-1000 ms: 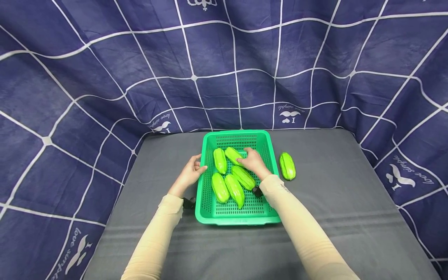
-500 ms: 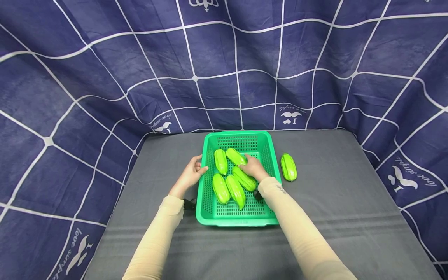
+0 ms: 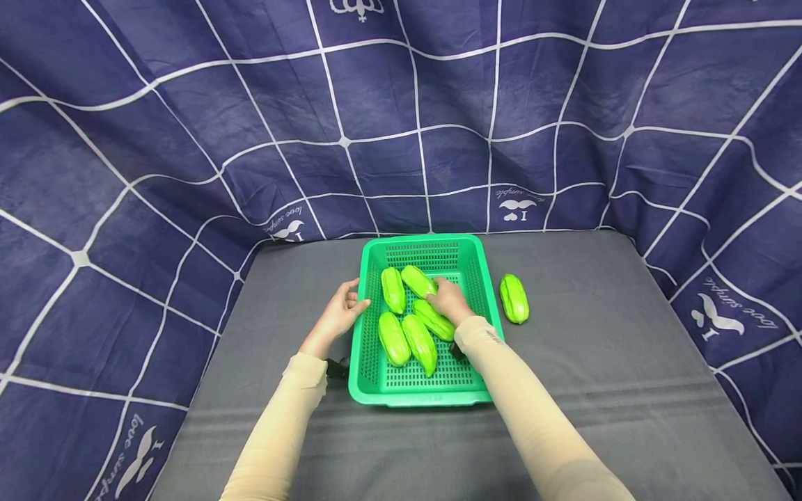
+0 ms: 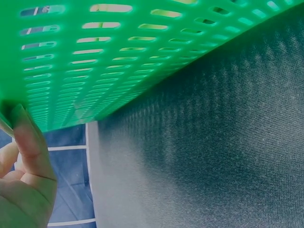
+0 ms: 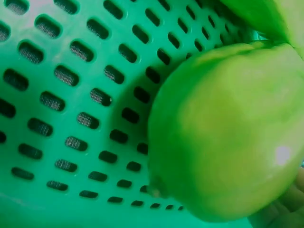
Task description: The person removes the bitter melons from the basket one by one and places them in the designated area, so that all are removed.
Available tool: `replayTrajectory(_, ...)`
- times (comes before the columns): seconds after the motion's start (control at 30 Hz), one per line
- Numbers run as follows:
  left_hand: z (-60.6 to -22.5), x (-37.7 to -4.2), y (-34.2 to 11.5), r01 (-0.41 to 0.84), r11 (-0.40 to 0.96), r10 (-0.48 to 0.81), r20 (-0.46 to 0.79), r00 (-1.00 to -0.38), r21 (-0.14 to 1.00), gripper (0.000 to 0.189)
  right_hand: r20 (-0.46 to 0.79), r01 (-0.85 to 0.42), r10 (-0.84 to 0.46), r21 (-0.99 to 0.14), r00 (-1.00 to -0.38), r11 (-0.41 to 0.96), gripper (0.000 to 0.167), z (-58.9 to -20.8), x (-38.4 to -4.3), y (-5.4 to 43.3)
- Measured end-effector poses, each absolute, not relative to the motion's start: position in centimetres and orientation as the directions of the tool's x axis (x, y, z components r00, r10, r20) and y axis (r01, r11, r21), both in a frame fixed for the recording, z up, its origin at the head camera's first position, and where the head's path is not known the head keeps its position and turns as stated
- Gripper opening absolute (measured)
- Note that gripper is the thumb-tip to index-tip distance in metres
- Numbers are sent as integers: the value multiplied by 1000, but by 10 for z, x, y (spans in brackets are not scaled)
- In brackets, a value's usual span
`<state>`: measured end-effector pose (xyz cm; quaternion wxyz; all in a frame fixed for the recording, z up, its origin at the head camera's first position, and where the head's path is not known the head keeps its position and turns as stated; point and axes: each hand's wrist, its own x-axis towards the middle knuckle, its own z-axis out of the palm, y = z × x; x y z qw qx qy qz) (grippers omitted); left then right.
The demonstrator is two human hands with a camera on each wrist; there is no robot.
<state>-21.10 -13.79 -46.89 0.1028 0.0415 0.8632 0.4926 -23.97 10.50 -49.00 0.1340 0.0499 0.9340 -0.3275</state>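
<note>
The left grip (image 3: 340, 311) is clamped on the side rim of a green basket (image 3: 432, 399), thumb over the edge and fingers outside; the right grip (image 3: 451, 300) reaches inside, at the far end of a green gourd (image 3: 432, 321), though whether it is clamped there cannot be told from either angle. Five gourds lie in the basket; a sixth, the lone gourd (image 3: 514, 298), rests on the grey surface (image 3: 595, 334) near the right wall. A slip looks the likeliest trouble; the skin is glossy and rounded, and a hold at one end only could let the gourd roll free; lifting among close neighbours might nudge them, and a tug on the rim could skew the basket. The head view alone takes in the lone gourd; the left wrist view adds the basket's slotted outer wall, thumb at its rim; the right wrist view shows a gourd's rounded end close up, right-hand fingers (image 5: 289, 206) partly hidden behind it.
</note>
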Motion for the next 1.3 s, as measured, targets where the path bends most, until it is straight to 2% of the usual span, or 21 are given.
replayTrajectory(0.4,-469,-212,-138,-38,514,164,-142,-976,857,63,-243,175,15,-652,-970,738,55,-479,-237,107)
replayTrajectory(0.77,-472,-215,-140,-31,519,180,-145,-973,854,62,-294,245,13,-773,-956,585,54,-435,-231,127)
replayTrajectory(1.0,-468,-216,-140,-19,520,193,-140,-971,854,62,-262,262,73,-822,-962,506,55,-403,-227,155)
replayTrajectory(1.3,-471,-215,-142,-24,503,193,-139,-971,864,62,-195,255,174,-854,-965,454,56,-393,-214,214)
